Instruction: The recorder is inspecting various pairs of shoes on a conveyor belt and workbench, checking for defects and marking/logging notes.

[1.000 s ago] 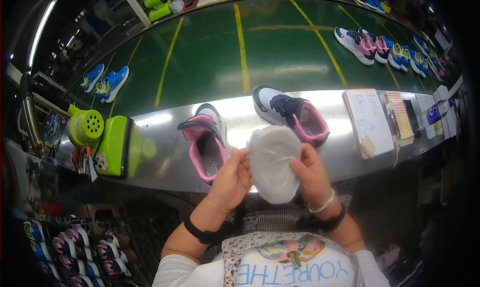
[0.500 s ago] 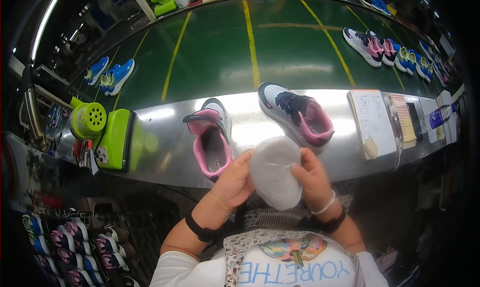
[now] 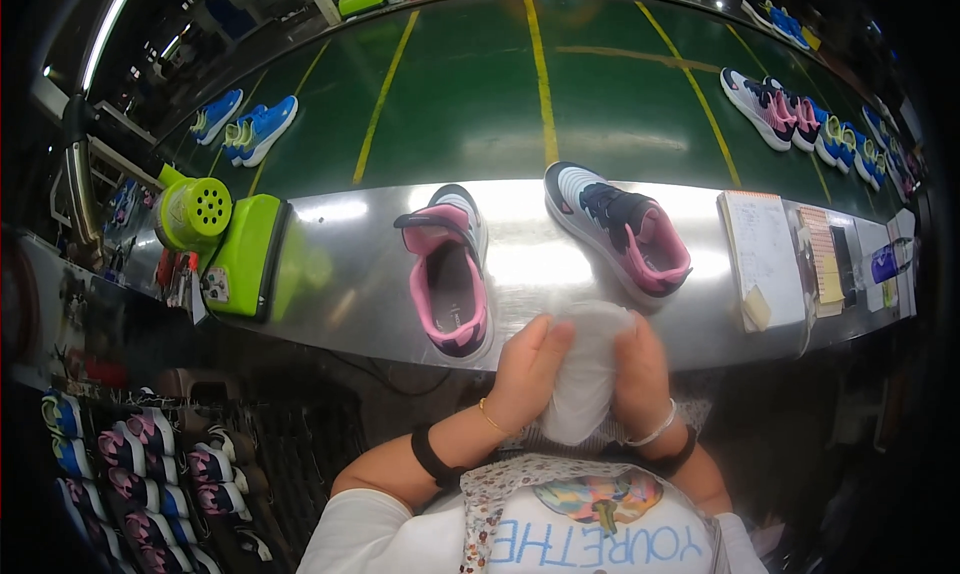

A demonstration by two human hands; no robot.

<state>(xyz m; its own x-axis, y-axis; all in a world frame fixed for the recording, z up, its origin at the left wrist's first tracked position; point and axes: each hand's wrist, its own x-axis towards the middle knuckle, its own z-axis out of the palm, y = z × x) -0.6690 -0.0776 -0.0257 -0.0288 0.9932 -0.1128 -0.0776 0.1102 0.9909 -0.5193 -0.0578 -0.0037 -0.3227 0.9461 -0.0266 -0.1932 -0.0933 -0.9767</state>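
A wad of thin white paper (image 3: 583,379) is pressed between my two hands, blurred by motion. My left hand (image 3: 530,369) is closed on its left side, the thumb lying across the front. On the opposite side my right hand (image 3: 641,379) grips it, fingers smeared. Just beyond, on the metal bench, are two sneakers in white, navy and pink. The left sneaker (image 3: 455,299) gapes with its tongue folded up, and its insole shows. The right sneaker (image 3: 590,214) points away to the left, its pink heel lining toward me.
Behind the metal bench edge (image 3: 350,344) runs a green conveyor belt (image 3: 450,94) with yellow lines. Blue sneakers (image 3: 262,132) stand on it at left, more shoes at right. A green machine (image 3: 245,259) sits left; a notepad (image 3: 762,254) lies right. Racked shoes (image 3: 135,484) are lower left.
The paper wad has gone from broad and rounded to narrower, squeezed between my hands. My left hand has moved right, closer to the right one. The whole view has shifted slightly.
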